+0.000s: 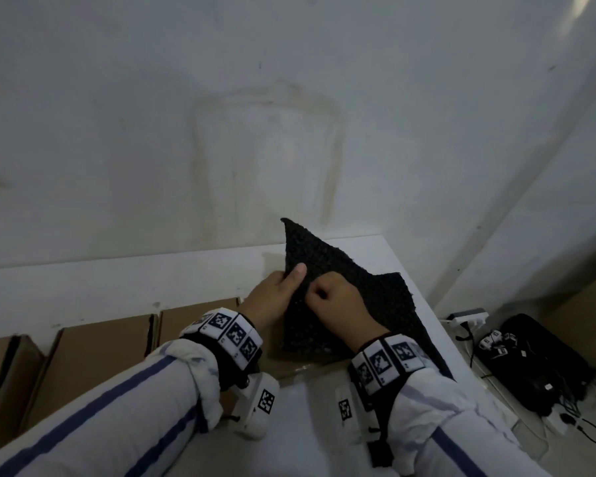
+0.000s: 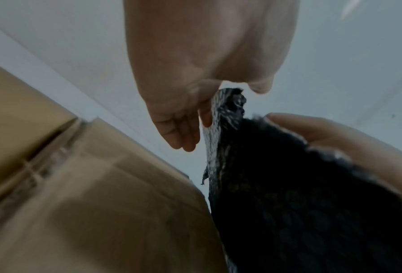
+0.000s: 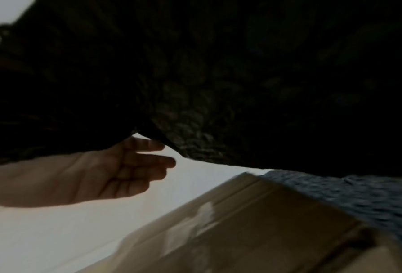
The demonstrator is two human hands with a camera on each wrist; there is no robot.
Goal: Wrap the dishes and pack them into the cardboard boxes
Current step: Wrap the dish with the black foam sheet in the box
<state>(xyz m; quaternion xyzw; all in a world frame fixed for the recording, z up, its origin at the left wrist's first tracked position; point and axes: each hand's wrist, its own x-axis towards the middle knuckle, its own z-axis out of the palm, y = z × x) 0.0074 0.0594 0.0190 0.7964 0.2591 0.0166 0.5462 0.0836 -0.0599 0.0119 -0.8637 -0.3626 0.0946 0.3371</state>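
A black bubble-wrap sheet (image 1: 344, 287) is lifted off the table, with one corner pointing up. My left hand (image 1: 291, 280) grips its left edge, thumb on the near face and the other fingers hidden behind. My right hand (image 1: 319, 292), curled into a fist, pinches the same sheet just to the right. In the left wrist view the sheet (image 2: 288, 203) hangs over a cardboard box (image 2: 102, 203). The sheet (image 3: 218, 73) fills the dark right wrist view above a box (image 3: 253, 230). No dish is in view.
Several brown cardboard boxes (image 1: 100, 349) line the white table (image 1: 117, 287) against the wall. The table's right edge drops to the floor, where a black bag (image 1: 537, 363), a power strip (image 1: 468, 320) and cables lie.
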